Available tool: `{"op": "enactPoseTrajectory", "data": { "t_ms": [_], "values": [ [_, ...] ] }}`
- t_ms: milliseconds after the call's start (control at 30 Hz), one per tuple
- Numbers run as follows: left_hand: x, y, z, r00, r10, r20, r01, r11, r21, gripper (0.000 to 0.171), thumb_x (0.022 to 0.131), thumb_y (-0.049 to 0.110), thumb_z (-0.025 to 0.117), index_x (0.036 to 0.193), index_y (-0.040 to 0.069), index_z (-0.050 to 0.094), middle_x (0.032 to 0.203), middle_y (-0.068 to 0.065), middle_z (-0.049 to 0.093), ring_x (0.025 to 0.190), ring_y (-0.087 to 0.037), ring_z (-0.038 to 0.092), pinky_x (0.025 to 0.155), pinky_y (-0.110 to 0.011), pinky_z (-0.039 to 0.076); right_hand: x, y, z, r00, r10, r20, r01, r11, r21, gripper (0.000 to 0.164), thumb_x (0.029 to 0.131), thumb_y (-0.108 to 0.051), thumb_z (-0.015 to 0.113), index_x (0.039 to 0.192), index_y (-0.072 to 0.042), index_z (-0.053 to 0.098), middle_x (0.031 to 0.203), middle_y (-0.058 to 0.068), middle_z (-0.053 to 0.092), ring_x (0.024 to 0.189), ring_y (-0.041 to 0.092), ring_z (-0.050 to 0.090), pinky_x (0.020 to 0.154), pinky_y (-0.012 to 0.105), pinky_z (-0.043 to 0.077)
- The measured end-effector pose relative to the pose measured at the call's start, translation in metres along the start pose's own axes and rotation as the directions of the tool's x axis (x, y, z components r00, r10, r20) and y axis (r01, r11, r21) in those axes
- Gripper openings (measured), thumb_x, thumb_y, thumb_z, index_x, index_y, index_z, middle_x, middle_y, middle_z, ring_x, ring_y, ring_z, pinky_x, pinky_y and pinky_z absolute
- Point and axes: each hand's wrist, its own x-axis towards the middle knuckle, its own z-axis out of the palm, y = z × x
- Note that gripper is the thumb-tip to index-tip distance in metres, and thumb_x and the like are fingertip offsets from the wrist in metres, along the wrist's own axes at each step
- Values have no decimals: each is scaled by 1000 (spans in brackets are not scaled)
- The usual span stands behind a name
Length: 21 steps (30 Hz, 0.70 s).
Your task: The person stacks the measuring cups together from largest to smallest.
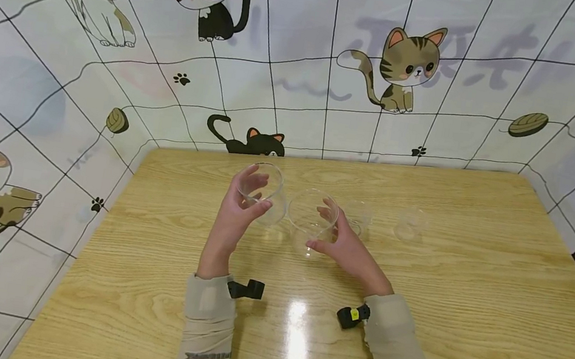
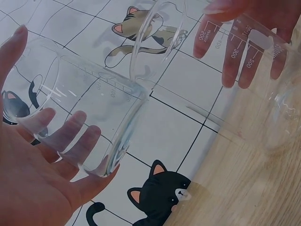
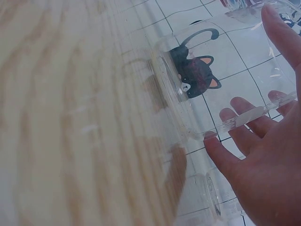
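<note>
Centrally, at a wooden table (image 1: 156, 247), the left hand (image 1: 241, 205) holds the left beaker (image 1: 274, 193); the right hand (image 1: 348, 248) holds the right beaker (image 1: 309, 222), just beside it. Thumbs and fingers curve widely round clear walls, probably stiff, slick, breakable: best gripped mid-side.

Even, bright light fills the head view; a white glare streak (image 1: 296, 346) lies on the wooden tabletop (image 1: 469, 303) nearer than the grip, and soft shadow edges the left sleeve (image 1: 206, 337). Glints fleck the glass beaker (image 2: 94, 103) in the left hand (image 2: 37, 165). In the right wrist view, wood grain left of the grip is blurred.
</note>
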Motion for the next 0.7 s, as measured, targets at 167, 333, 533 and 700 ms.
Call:
{"op": "enactPoseTrajectory", "data": {
  "t_ms": [167, 333, 533, 700],
  "values": [
    [0, -1, -1, 1000, 15, -5, -15, 1000, 12, 68, 80, 17, 68, 138, 20, 33, 135, -10, 45, 126, -19, 42, 105, -51, 27, 0, 0, 0, 1000, 0, 1, 0, 1000, 0, 90, 83, -25, 68, 146, -36, 5, 149, -1, 26, 137, 22, 25, 108, 52, 18],
    [0, 3, 0, 1000, 26, -5, -26, 1000, -2, 69, 80, 17, 69, 139, 17, 33, 135, -13, 44, 126, -20, 41, 106, -52, 25, 0, -1, 0, 1000, -4, 1, 4, 1000, 2, 90, 83, -25, 68, 147, -30, 5, 149, -2, 26, 137, 22, 26, 108, 53, 18],
    [0, 6, 1, 998, 58, -8, -59, 998, -36, 70, 80, 15, 69, 139, 13, 32, 134, -14, 45, 126, -23, 41, 106, -53, 25, -8, -21, -3, 1000, 2, 25, -2, 1000, 15, 91, 83, -29, 68, 148, -22, 5, 150, 8, 24, 137, 28, 25, 108, 54, 17],
    [0, 9, 8, 996, 89, 16, -87, 993, -73, 70, 79, 18, 70, 139, 15, 33, 132, -16, 45, 125, -25, 42, 105, -53, 27, -12, -35, -4, 999, 21, 35, -21, 1000, 13, 92, 82, -31, 68, 148, -22, 5, 150, 10, 24, 137, 28, 23, 109, 53, 17]
  ]
}}
